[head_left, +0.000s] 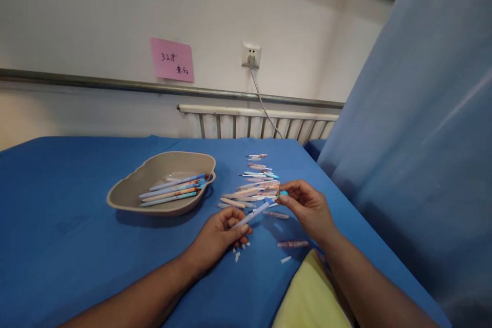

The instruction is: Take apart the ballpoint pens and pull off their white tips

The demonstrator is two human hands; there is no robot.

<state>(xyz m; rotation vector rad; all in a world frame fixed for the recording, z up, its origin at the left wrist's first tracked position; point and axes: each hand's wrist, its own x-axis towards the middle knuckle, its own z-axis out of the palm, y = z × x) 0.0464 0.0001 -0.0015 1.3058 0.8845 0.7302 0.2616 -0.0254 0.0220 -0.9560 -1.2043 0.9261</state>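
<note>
My left hand [226, 230] is closed around a pale lavender pen [253, 212] with a blue end, tilted up to the right. Close to that end, the fingertips of my right hand [307, 207] pinch a small turquoise pen part [283, 193]; whether it touches the pen I cannot tell. Behind both hands lies a spread of pen barrels and refills [253, 184], partly covered by my fingers. Small white bits [237, 255] lie just below my left hand. A patterned pen barrel [292, 244] rests below my right hand, with a short white piece [286, 260] near it.
To the left, a beige basin [161, 209] holds several assembled-looking pens [175, 192]. Blue cloth [69, 246] covers the table. Yellow fabric [315, 297] sits at the front edge, a blue curtain [415, 128] hangs at right, and a plugged-in cord [263, 102] runs down the wall.
</note>
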